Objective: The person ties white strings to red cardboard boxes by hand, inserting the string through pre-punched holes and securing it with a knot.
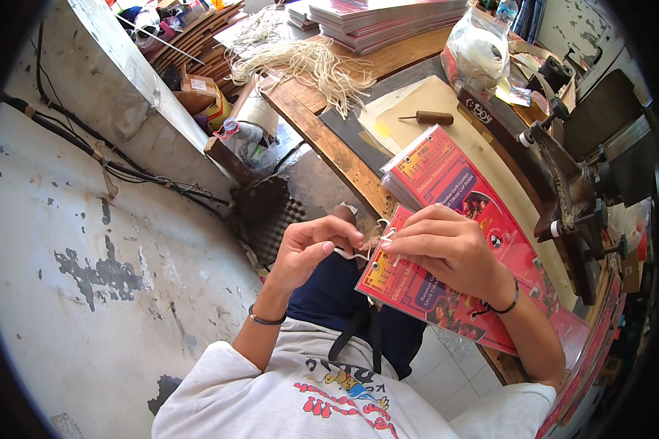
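Note:
My left hand [307,249] pinches the end of a thin white cord [353,255] between thumb and fingers. The cord runs to the top edge of a red printed card [436,316], where a loop of it shows near the metal eyelets. With its fingers closed over that edge, my right hand [447,249] grips the card and presses near the cord. The card is tilted above my lap. Beyond it on the table lies a stack of similar red cards [458,192], partly hidden by my right hand.
A wooden-handled awl [433,117] rests on tan sheets [410,99]. Loose white cords [318,69] spill over the wooden table's edge [322,150]. More stacked cards [373,25] and a plastic bag [476,55] sit farther back. A dark metal device [564,172] stands right; a peeling wall [102,256] is left.

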`<state>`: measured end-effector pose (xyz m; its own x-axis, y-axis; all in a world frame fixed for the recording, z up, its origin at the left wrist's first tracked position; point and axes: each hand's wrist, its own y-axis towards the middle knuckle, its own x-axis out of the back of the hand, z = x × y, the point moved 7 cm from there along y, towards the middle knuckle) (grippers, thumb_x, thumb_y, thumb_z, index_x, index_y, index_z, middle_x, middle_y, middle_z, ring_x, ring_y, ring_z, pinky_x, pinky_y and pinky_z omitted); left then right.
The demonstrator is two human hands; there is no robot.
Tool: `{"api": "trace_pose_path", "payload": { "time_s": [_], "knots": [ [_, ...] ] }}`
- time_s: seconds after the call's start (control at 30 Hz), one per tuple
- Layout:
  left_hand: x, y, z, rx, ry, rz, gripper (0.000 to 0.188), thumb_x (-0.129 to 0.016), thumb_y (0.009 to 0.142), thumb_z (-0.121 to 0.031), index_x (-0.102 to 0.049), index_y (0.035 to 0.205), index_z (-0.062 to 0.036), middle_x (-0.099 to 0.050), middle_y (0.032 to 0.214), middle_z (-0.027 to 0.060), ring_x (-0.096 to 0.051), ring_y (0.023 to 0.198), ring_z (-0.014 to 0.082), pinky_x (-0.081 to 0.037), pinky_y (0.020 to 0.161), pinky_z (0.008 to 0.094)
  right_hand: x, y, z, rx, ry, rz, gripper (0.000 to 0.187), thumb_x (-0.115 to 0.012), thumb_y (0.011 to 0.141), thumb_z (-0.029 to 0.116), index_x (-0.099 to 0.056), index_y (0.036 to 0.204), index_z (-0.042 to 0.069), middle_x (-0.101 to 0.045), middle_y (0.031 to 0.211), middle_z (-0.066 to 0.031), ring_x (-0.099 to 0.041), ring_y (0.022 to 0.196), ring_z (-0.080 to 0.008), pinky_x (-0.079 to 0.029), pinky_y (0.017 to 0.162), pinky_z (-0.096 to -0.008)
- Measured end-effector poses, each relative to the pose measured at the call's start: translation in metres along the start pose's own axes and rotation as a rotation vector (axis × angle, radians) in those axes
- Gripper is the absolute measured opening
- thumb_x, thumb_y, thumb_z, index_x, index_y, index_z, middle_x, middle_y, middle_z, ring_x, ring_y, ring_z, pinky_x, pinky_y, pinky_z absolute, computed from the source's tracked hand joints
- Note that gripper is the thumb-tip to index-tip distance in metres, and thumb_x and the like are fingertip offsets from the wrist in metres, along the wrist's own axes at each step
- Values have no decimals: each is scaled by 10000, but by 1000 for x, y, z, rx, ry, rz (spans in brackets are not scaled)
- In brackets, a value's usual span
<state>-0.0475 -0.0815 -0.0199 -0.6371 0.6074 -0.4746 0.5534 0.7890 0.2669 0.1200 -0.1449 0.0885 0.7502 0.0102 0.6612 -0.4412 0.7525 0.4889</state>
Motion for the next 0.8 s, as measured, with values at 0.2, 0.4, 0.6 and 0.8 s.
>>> {"api": "trace_pose_path", "payload": {
  "time_s": [0.2,0.4,0.6,0.8],
  "knots": [
    [1,-7,11,140,-117,95,367,-634,966,-61,-386,698,-88,-535,722,5,-465,660,87,-385,584,255,-3,4,20,110,-210,1,344,-750,753,83,-750,1093,137,-681,912,7,-645,968,-218,-530,914,-357],
    [-23,-18,14,264,118,260,313,-695,952,-114,-405,833,-98,-358,811,-72,-283,683,23,-261,559,204,-14,1,10,26,-74,83,352,-732,753,71,-719,1101,118,-672,977,-1,-632,1007,-224,-544,900,-387],
    [-33,-26,33,410,-141,252,404,-781,889,-106,-514,1183,-36,-492,975,-45,-412,791,-4,-339,637,153,-14,3,13,61,-104,43,329,-730,748,45,-710,1072,101,-651,987,-40,-633,966,-264,-554,896,-396],
    [-28,-25,30,364,22,296,405,-782,879,-92,-560,1210,-17,-456,819,-79,-364,672,8,-286,574,190,-17,2,14,92,-69,67,337,-724,790,45,-676,1119,102,-654,970,-40,-635,964,-260,-546,890,-393]
  ]
}}
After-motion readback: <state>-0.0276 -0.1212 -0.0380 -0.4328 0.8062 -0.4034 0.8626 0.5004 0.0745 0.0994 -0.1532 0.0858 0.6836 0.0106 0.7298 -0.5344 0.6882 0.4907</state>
